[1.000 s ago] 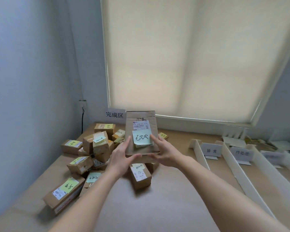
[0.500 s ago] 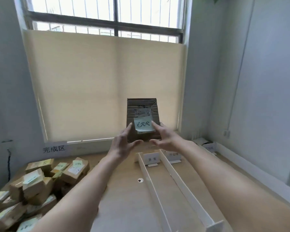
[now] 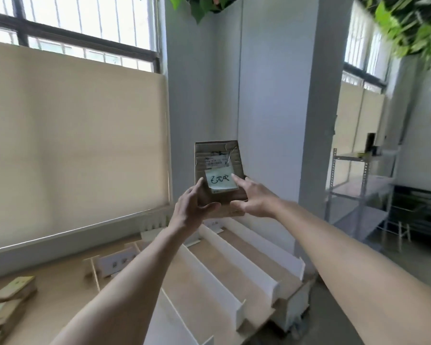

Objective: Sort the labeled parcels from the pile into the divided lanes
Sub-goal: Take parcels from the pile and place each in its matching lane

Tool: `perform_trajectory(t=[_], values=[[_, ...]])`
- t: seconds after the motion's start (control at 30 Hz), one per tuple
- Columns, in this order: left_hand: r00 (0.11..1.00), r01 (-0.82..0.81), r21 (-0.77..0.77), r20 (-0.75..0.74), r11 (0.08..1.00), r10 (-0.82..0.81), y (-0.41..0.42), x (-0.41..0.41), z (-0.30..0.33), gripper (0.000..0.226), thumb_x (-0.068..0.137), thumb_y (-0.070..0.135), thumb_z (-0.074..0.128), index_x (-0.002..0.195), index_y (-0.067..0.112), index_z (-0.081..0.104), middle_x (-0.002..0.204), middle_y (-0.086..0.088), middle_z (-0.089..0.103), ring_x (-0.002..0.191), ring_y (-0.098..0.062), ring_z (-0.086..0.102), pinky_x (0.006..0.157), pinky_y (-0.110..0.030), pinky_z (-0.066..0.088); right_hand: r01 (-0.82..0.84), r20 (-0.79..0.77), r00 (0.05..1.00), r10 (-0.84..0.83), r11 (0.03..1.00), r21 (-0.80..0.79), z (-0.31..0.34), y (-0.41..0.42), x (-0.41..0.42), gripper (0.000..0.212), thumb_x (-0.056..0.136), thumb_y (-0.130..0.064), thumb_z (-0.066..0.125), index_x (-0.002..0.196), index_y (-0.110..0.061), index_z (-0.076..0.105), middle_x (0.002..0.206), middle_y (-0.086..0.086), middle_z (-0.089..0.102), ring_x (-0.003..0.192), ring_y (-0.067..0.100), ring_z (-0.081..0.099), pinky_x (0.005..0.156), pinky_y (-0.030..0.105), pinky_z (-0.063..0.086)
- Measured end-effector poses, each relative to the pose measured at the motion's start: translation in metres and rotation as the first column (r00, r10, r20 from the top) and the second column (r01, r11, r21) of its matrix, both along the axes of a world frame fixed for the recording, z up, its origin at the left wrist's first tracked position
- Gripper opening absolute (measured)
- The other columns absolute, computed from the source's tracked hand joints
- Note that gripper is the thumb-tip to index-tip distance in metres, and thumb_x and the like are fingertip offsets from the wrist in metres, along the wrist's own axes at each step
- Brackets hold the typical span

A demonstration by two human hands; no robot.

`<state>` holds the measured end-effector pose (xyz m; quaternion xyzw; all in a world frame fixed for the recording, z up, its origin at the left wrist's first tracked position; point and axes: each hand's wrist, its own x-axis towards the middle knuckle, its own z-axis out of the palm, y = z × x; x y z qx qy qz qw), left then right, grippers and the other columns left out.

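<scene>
A: What is seen at the far left?

B: A few brown parcels (image 3: pixel 11 291) with green notes are seen lying on the table (image 3: pixel 60 302), at the near left edge. A big window blind (image 3: pixel 72 145) is hung behind them.

A: And in the middle?

B: A flat brown parcel (image 3: pixel 218 170) is held up in the air, upright, in front of the white wall corner. A printed label and a pale green note (image 3: pixel 220 181) with writing are stuck on its front. The parcel is gripped from both sides. The left hand (image 3: pixel 190 207) is wrapped round its lower left edge, with the thumb under the bottom. The right hand (image 3: pixel 253 199) is pressed on the lower right edge, with one finger laid on the note.

A: What is found under it?

B: White dividers (image 3: pixel 209 277) are set on the table, and long lanes are made between them. Small signs (image 3: pixel 116 263) are stood at the far ends. The writing is too blurred to be read.

A: And on the right?

B: A metal shelf (image 3: pixel 358 190) is seen, well apart from the table. Green leaves (image 3: pixel 408 23) are hung above.
</scene>
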<state>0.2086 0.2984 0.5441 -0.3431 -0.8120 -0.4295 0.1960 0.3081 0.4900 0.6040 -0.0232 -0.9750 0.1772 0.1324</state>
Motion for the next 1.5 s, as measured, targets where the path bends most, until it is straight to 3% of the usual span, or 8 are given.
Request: perform_trajectory(t=[0.17,0.27,0.47,0.57,0.7,0.8,1.3,1.5], values=[[0.998,0.056,0.019,0.007,0.998,-0.056,0.107,-0.008,-0.007,0.084,0.076,0.050,0.075,0.149,0.037,0.034,0.132,0.001,0.059,0.114,-0.019,0.057,0.090,-0.035,0.051,0.090,-0.002,0.996,-0.090,0.996,-0.002,-0.009,0.102,0.002,0.091,0.093,-0.043,0.069,0.162,-0.038,0.010,0.163,0.018,0.026,0.150,0.034,0.029,0.122,0.045,0.028],[0.997,0.068,0.012,0.029,0.998,-0.069,0.156,-0.014,-0.015,0.089,0.077,0.050,0.076,0.152,0.033,0.032,0.135,-0.001,0.057,0.119,-0.021,0.055,0.097,-0.036,0.049,0.124,0.009,0.992,-0.124,0.992,-0.012,-0.016,0.146,0.002,0.089,0.094,-0.042,0.068,0.162,-0.036,0.010,0.166,0.018,0.018,0.154,0.033,0.021,0.125,0.043,0.021],[0.994,0.106,-0.023,0.041,0.994,-0.105,0.230,-0.041,-0.033,0.087,0.078,0.050,0.076,0.152,0.033,0.033,0.132,0.000,0.058,0.116,-0.021,0.055,0.086,-0.027,0.042,0.148,0.007,0.989,-0.148,0.988,-0.044,-0.037,0.216,-0.015,0.086,0.097,-0.038,0.066,0.163,-0.034,0.011,0.165,0.016,0.020,0.154,0.029,0.020,0.120,0.033,0.021],[0.992,0.121,-0.022,0.046,0.992,-0.120,0.260,-0.065,-0.042,0.088,0.078,0.051,0.076,0.153,0.031,0.032,0.135,0.001,0.057,0.119,-0.021,0.054,0.091,-0.030,0.043,0.151,0.007,0.988,-0.151,0.988,-0.044,-0.047,0.246,-0.038,0.086,0.097,-0.037,0.067,0.163,-0.033,0.012,0.165,0.017,0.021,0.153,0.028,0.021,0.119,0.031,0.021],[0.990,0.130,-0.015,0.056,0.991,-0.129,0.303,-0.111,-0.050,0.086,0.079,0.048,0.077,0.152,0.030,0.034,0.133,0.004,0.057,0.117,-0.019,0.054,0.088,-0.025,0.040,0.151,0.008,0.989,-0.151,0.987,-0.053,-0.059,0.291,-0.090,0.087,0.096,-0.038,0.067,0.162,-0.035,0.011,0.167,0.018,0.014,0.156,0.026,0.014,0.123,0.035,0.016],[0.990,0.116,-0.015,0.087,0.993,-0.115,0.334,-0.157,-0.056,0.087,0.079,0.049,0.076,0.152,0.033,0.033,0.131,0.004,0.058,0.116,-0.020,0.055,0.091,-0.029,0.043,0.143,0.022,0.990,-0.142,0.988,-0.064,-0.064,0.325,-0.142,0.088,0.095,-0.040,0.068,0.162,-0.037,0.011,0.168,0.014,0.013,0.154,0.026,0.023,0.125,0.038,0.019],[0.982,-0.038,-0.002,0.187,0.999,0.038,0.416,-0.360,-0.057,0.088,0.080,0.047,0.077,0.154,0.032,0.030,0.136,0.002,0.054,0.123,-0.020,0.052,0.101,-0.039,0.044,-0.026,0.058,0.998,0.030,0.998,-0.065,-0.072,0.429,-0.391,0.089,0.093,-0.040,0.068,0.163,-0.031,0.012,0.161,0.008,0.030,0.149,0.026,0.031,0.121,0.045,0.031],[0.972,-0.152,-0.039,0.174,0.988,0.156,0.423,-0.402,-0.075,0.085,0.081,0.046,0.077,0.152,0.030,0.034,0.135,0.000,0.056,0.122,-0.021,0.052,0.088,-0.028,0.038,-0.120,0.089,0.987,0.130,0.987,-0.110,-0.097,0.445,-0.461,0.094,0.088,-0.045,0.067,0.162,-0.035,0.011,0.155,0.005,0.035,0.143,0.026,0.040,0.116,0.045,0.038]])
